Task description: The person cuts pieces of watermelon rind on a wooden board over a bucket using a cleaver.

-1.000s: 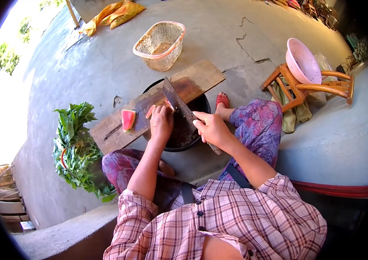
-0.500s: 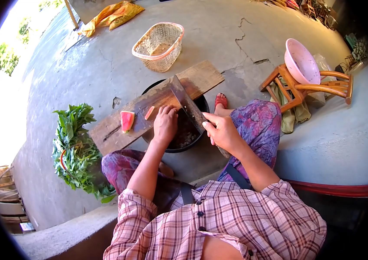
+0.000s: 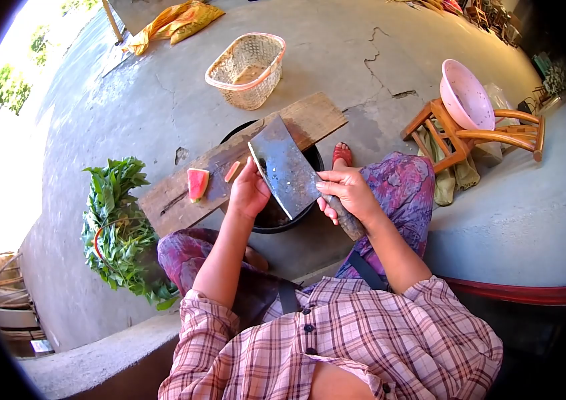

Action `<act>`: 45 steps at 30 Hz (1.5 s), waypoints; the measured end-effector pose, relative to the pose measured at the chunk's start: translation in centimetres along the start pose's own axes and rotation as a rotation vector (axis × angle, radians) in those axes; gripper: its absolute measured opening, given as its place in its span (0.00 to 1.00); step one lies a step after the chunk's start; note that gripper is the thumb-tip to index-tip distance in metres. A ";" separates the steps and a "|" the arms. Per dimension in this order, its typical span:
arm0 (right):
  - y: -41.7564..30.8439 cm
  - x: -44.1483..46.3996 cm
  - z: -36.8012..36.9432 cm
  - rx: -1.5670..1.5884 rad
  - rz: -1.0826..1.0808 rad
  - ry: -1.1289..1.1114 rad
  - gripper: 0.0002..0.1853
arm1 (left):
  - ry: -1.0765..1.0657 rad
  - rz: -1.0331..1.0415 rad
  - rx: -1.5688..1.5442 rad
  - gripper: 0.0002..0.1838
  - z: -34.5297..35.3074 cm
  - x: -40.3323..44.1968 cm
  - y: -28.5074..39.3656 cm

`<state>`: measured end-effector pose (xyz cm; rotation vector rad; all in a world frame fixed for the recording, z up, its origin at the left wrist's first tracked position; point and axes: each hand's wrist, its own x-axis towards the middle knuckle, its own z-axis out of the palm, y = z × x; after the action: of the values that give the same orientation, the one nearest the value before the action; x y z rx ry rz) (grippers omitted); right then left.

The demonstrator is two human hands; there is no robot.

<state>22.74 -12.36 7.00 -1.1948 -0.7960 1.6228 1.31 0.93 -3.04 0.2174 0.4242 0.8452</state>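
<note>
In my right hand [image 3: 348, 195] is the handle of a broad cleaver [image 3: 285, 167], gripped with closed fingers. The blade is turned flat side up, with dark stains and small bits on it. My left hand [image 3: 250, 191] is at the blade's left edge, palm turned up and fingers loosely apart; the blade may hide some fingertips. Beneath both lies a wooden plank [image 3: 183, 208] across a dark tub [image 3: 315, 159]. A watermelon wedge [image 3: 197, 184] and a thin strip of watermelon [image 3: 232, 171] lie on the plank, left of my left hand.
A bundle of green leaves [image 3: 119, 233] stands on the left. Beyond the plank is a woven basket [image 3: 276, 72]. A pink basin [image 3: 464, 93] rests on a wooden chair [image 3: 453, 148] at right. A yellow sack [image 3: 179, 23] lies at the far left on cracked concrete.
The cleaver has turned from edge-on to flat side up and come left toward my left hand. My left hand has lifted from the plank and rolled palm up.
</note>
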 end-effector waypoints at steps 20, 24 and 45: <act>0.9 0.5 0.6 -0.325 -0.171 0.187 0.21 | 0.272 1.021 2.127 0.12 1.4 -2.2 0.7; 1.3 0.7 0.6 -0.389 -0.175 0.178 0.20 | 0.593 0.984 2.303 0.14 0.1 -2.2 3.6; 2.5 1.3 2.6 -1.214 -0.725 0.167 0.16 | 0.217 0.886 2.093 0.10 -0.6 -0.4 1.6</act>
<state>19.42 -11.94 5.15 -1.4990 -1.9386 0.3326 -0.30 1.67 -2.89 2.3892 1.3533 0.9360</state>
